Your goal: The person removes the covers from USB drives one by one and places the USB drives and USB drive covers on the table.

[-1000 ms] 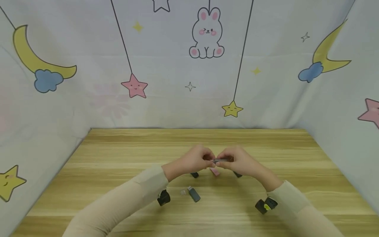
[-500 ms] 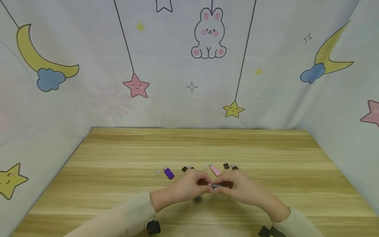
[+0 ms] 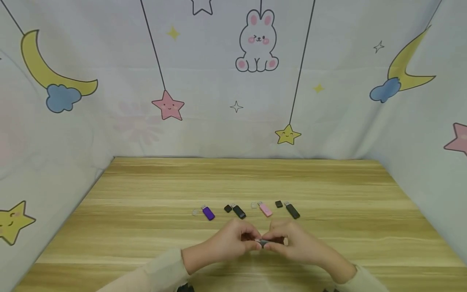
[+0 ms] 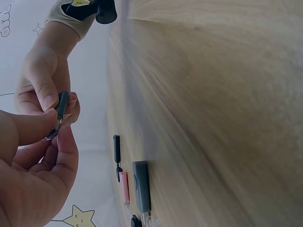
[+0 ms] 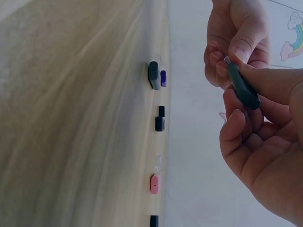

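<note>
My right hand (image 3: 300, 243) pinches the dark grey-green body of a USB flash drive (image 5: 243, 87) between thumb and fingers. Opposite it, my left hand (image 3: 228, 243) pinches the clear cap (image 5: 227, 60) at the drive's connector end. The fingertips of both hands meet around the drive, low over the front part of the table. How far the cap sits over the connector is hidden by the fingers. A second grey-green USB flash drive (image 4: 142, 187) lies on the table, seen in both wrist views but covered by my left hand in the head view.
Beyond the hands lies a row of uncapped flash drives: purple (image 3: 208, 213), black (image 3: 239, 211), pink (image 3: 265, 209) and another black one (image 3: 292, 210). Loose caps lie beside them, including a black cap (image 3: 279, 204) and a clear cap (image 3: 253, 205). A printed cloth hangs behind the wooden table (image 3: 146, 182).
Both hands have come back toward the body, still holding the drive and cap between them. The row of drives behind them has come into sight.
</note>
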